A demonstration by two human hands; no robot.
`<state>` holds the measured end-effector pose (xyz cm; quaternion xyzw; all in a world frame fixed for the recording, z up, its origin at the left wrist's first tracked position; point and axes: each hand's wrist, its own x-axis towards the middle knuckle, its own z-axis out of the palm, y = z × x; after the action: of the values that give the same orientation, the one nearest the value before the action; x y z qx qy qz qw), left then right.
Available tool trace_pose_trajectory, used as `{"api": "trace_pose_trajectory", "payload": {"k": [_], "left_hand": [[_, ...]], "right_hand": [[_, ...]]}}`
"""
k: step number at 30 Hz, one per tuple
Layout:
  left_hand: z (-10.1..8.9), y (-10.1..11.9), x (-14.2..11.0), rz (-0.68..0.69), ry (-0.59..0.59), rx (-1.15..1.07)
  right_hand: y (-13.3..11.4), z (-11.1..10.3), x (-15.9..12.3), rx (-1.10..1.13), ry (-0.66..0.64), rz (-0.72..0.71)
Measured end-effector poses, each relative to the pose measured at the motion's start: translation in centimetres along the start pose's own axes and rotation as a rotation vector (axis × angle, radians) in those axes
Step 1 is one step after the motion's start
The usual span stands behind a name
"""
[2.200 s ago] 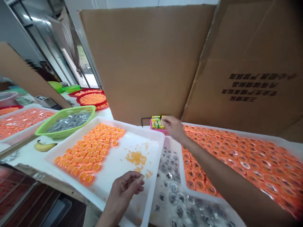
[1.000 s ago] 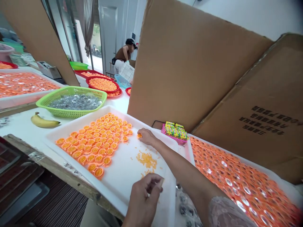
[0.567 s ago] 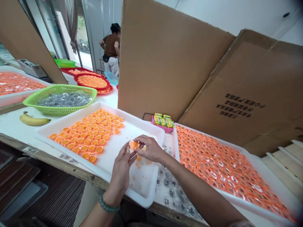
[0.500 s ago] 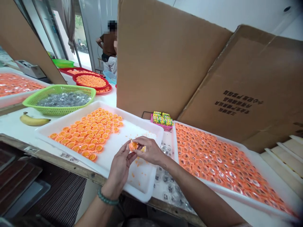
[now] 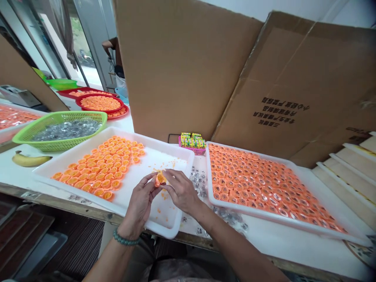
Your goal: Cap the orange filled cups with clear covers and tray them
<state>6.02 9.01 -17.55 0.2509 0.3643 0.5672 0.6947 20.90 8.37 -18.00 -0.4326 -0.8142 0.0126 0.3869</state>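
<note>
My left hand [image 5: 140,201], a beaded bracelet at its wrist, is closed with its fingertips round a small orange cup [image 5: 160,179] that has yellowish-orange filling. From the other side my right hand [image 5: 182,192] pinches at the same cup, thumb low and fingers over its rim; its fingertips partly hide the piece. Both hands are above the right half of a white tray [image 5: 152,152]. Many similar orange cups [image 5: 100,166] lie packed in the tray's left half, and small orange bits are scattered on its floor near my hands.
Right of the tray are loose clear plastic pieces [image 5: 199,182] and a second white tray of film-topped orange cups [image 5: 264,192]. Behind stand a pink basket of small yellow-green packets [image 5: 192,141] and cardboard [image 5: 188,70]. Leftward are a green basket [image 5: 60,147], a banana [image 5: 31,159] and red trays [image 5: 123,111].
The view has shifted, so the trays and cardboard appear displaced. My right fingers have spread more over the cup's top; both hands stay at the orange cup.
</note>
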Motion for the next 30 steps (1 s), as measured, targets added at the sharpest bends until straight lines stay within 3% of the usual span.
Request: {"api": "trace_pose_trajectory", "payload": {"k": [3,8,13,18,25,30], "left_hand": [[-0.1,0.0,0.1,-0.025,-0.007,-0.035],[-0.4,0.0,0.4,-0.089,-0.038,-0.066],[-0.6,-0.2,0.6,-0.121,-0.033,-0.090],[-0.7,-0.4,0.6,-0.187,-0.113,-0.003],[-0.3,-0.3,0.2,-0.177,-0.139,0.061],[-0.1,-0.3,0.0,-0.146,-0.143,0.130]], "right_hand": [[-0.2,0.2,0.0,-0.037,-0.068,-0.054],[-0.5,0.0,-1.1,-0.113,-0.022,0.004],[-0.6,-0.2,-1.4,-0.006,0.071,0.109],[-0.6,0.6,-1.0,0.104,0.059,0.109],[-1.1,1.0,-0.9,0.015,0.131,0.150],[-1.5,1.6,-0.9,-0.036,0.099,0.237]]}}
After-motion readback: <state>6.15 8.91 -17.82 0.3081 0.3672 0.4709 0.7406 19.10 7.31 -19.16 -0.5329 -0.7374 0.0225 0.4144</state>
